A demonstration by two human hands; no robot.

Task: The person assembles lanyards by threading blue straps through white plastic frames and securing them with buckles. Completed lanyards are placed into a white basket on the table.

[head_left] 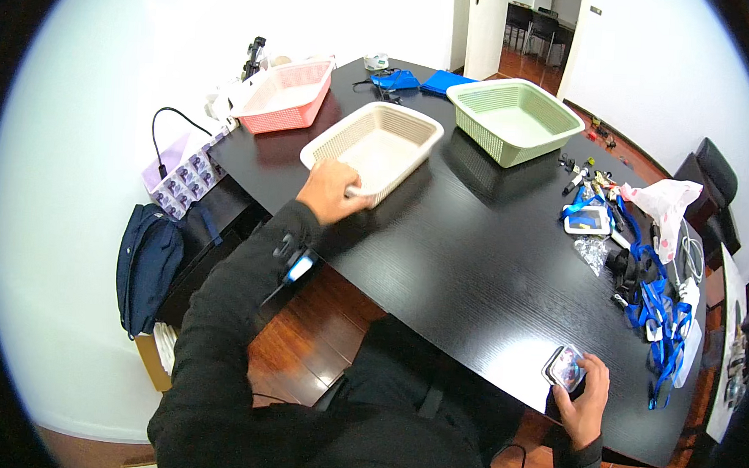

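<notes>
My left hand (333,193) is closed on the near rim of a beige plastic basket (409,170), which stands on the black table. Its fingers reach over the edge at the basket's near corner. Close to the table's front right edge, my right hand (586,404) has its thumb and fingers around a small, square, clear-topped case (564,368) with rounded corners. Glare on the case hides what is inside it. To the right of the beige basket stands a pale green basket (514,150); a pink basket (280,119) is at the far left.
Along the table's right side lie tangled blue lanyards (660,321), a white-framed badge (587,220), cables and a pinkish plastic bag (665,207). Blue pouches (446,83) rest at the back. A dark backpack (150,260) sits left of the table (466,264).
</notes>
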